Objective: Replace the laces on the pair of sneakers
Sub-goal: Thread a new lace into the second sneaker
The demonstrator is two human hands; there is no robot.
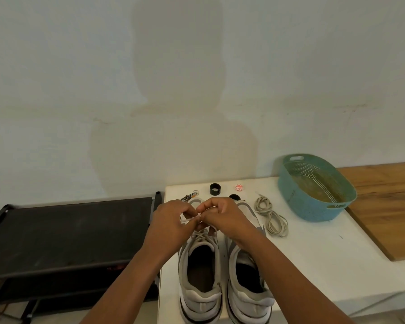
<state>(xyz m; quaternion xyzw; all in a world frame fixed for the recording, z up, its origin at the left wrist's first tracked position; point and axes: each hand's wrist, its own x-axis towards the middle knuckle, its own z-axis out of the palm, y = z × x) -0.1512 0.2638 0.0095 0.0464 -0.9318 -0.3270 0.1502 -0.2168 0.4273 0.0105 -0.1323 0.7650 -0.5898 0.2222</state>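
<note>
Two white and grey sneakers stand side by side on the white table, heels toward me: the left sneaker (200, 277) and the right sneaker (248, 281). My left hand (171, 223) and my right hand (222, 218) meet above the left sneaker's front and both pinch its white lace (198, 218). That lace runs down into the eyelets below my fingers. A loose grey lace (270, 217) lies coiled on the table right of the sneakers. The toes of both shoes are hidden behind my hands.
A teal perforated basket (288, 183) sits at the back right. Two black rings (215, 188) (234, 196), a red and white round token (239, 187) and a small tool (190, 196) lie behind the shoes. A black rack (68, 232) stands left; a wooden board (384, 206) lies right.
</note>
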